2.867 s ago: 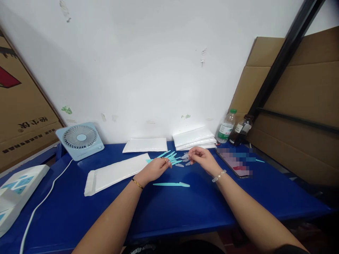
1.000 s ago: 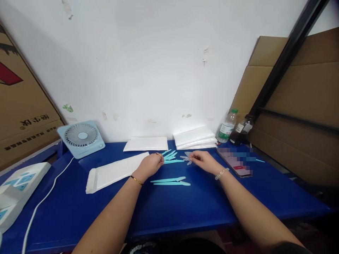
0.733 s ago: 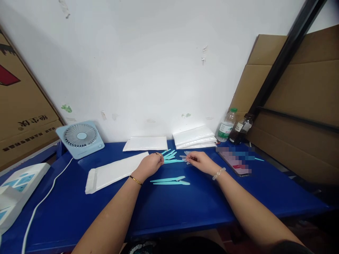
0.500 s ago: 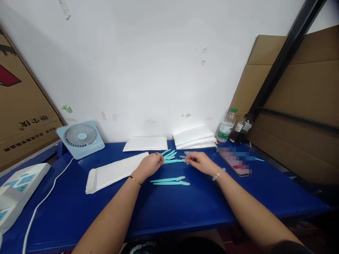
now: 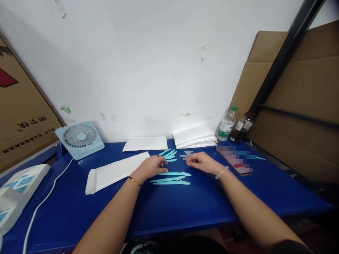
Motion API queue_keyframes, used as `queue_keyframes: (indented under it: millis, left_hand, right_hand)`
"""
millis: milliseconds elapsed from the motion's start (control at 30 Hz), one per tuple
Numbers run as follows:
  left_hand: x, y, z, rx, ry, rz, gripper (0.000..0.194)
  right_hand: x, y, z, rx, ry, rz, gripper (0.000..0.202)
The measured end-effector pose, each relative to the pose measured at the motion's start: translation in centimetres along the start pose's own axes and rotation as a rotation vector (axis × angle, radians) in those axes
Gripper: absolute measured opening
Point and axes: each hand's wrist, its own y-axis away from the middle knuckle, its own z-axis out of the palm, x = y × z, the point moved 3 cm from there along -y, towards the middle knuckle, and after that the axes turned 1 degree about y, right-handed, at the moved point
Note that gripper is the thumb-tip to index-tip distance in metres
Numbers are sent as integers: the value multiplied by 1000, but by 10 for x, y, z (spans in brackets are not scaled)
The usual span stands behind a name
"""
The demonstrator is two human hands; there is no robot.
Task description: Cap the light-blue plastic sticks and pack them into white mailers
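Observation:
Three turquoise eyebrow razors [image 5: 171, 178] lie side by side at the middle of the table. My left hand [image 5: 153, 166] is over the handle end of the rearmost one, thumb and fingers slightly apart, holding nothing that shows. Behind its fingertips is a loose pile of more turquoise razors [image 5: 171, 154]. My right hand [image 5: 202, 162] hovers at the right, fingers loosely bent and nothing visible in them. Close to its fingertips lie several small clear caps [image 5: 186, 154].
A white padded mailer [image 5: 116, 171] lies at the left. More white mailers [image 5: 194, 135] are stacked by the wall, near a water bottle [image 5: 227, 124] and a dark bottle [image 5: 241, 127]. A phone [image 5: 234, 160] lies right, a fan [image 5: 81, 139] and power strip [image 5: 23, 190] left.
The razor that was between both hands now lies behind the other two in the row. My left hand has come slightly nearer and its fingers have parted. My right fingers have loosened.

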Motion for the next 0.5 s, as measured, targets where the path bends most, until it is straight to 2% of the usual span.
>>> queue_keyframes:
  millis: [67, 133, 300, 500]
  left_hand:
    - [-6, -2, -3, 111, -117, 3, 28]
    - [-11, -5, -3, 161, -202, 12, 25]
    - [-15, -11, 3, 147, -267, 11, 17]
    - [-4, -10, 1, 162, -323, 52, 26]
  right_hand:
    - [13, -1, -8, 115, 100, 17, 15]
    - [22, -1, -11, 132, 184, 13, 15]
    - [23, -5, -4, 56, 293, -19, 11]
    - [8, -9, 7, 79, 347, -74, 10]
